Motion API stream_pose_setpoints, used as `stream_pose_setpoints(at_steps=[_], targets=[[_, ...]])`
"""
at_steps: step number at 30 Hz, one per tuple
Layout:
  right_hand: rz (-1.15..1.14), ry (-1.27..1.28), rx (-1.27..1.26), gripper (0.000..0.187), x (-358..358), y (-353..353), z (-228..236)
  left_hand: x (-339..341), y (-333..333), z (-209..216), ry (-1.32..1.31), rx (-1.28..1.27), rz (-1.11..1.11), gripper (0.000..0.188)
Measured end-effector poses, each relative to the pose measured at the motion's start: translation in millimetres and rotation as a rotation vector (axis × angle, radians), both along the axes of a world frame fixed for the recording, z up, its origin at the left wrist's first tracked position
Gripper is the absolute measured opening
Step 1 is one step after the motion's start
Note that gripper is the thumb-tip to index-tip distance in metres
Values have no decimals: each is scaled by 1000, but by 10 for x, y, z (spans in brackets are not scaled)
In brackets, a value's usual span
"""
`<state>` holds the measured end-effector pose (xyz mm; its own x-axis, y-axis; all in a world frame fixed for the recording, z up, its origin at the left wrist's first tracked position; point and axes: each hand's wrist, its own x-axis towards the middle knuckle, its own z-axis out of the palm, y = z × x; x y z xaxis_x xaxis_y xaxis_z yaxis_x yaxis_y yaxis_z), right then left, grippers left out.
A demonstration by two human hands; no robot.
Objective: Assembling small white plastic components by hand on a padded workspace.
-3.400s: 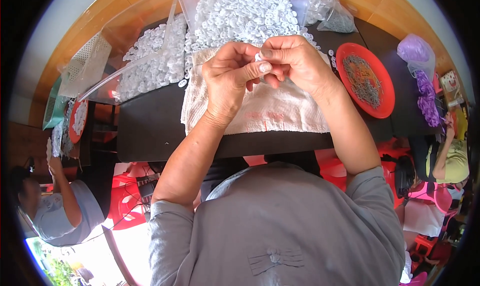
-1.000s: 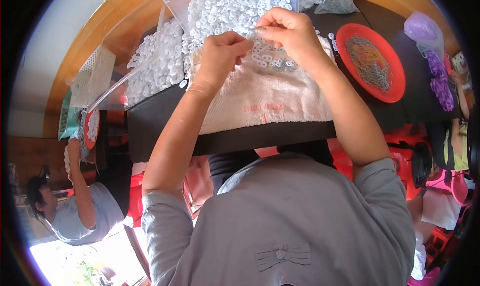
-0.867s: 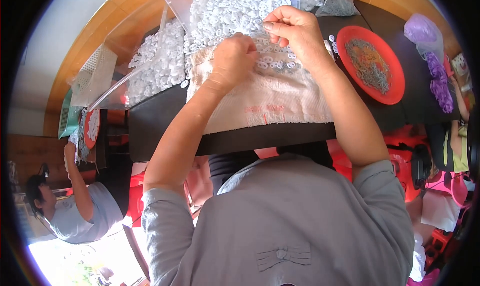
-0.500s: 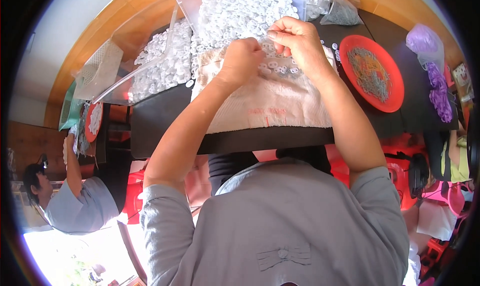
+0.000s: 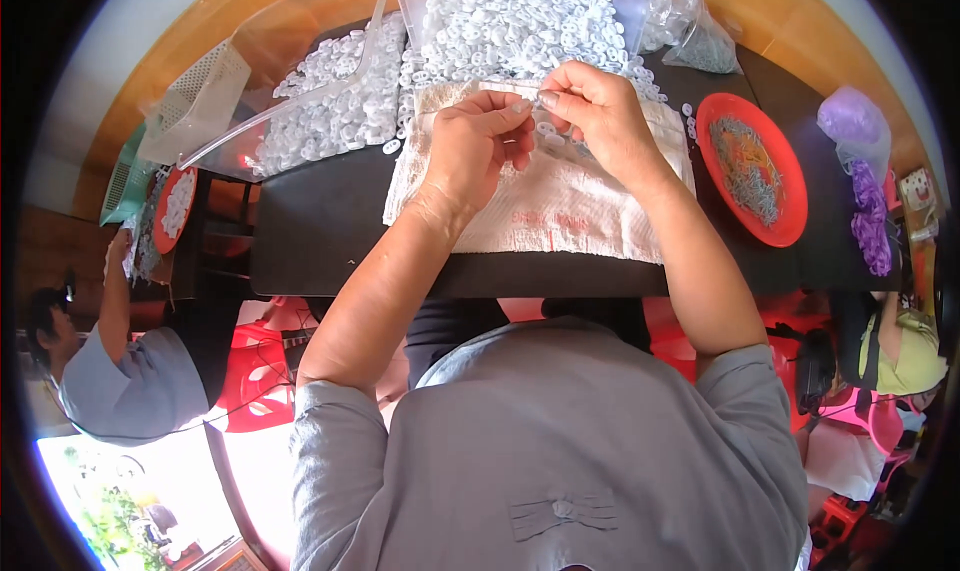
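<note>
Over a cream towel [image 5: 540,216] on the dark table, my two hands meet fingertip to fingertip. My left hand [image 5: 470,151] has thumb and forefinger pinched, its other fingers curled. My right hand [image 5: 605,121] pinches too, its fingertips almost touching the left ones. What lies between the fingertips is too small to make out. Just below them a few small white oval plastic pieces with holes [image 5: 550,134] rest on the towel. A large heap of the same white pieces [image 5: 520,21] spills from a clear bin beyond my hands.
More white pieces [image 5: 335,106] lie left beside a clear plastic box edge [image 5: 285,109]. On the right stand a red plate [image 5: 793,216] of small metal pins [image 5: 742,171], a clear bag [image 5: 705,46] and a purple bundle [image 5: 870,206]. People sit at left [image 5: 140,381] and right [image 5: 910,356].
My left hand has turned palm upward, showing its thumb and curled fingers, and come up to the right fingertips. Fewer white pieces show on the towel below them. The whole view has shifted slightly.
</note>
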<state>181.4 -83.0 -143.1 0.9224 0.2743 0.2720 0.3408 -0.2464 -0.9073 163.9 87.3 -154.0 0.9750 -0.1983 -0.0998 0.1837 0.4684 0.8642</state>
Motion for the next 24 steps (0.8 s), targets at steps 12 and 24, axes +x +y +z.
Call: stream_pose_setpoints(at_steps=[12, 24], targets=[[-24, -93, 13, 8, -32, 59, -46, -24, -19, -24, -29, -10, 58, 9], [-48, -168, -59, 5, -77, 132, -145, -66, -31, -82, -22, -11, 135, 5]])
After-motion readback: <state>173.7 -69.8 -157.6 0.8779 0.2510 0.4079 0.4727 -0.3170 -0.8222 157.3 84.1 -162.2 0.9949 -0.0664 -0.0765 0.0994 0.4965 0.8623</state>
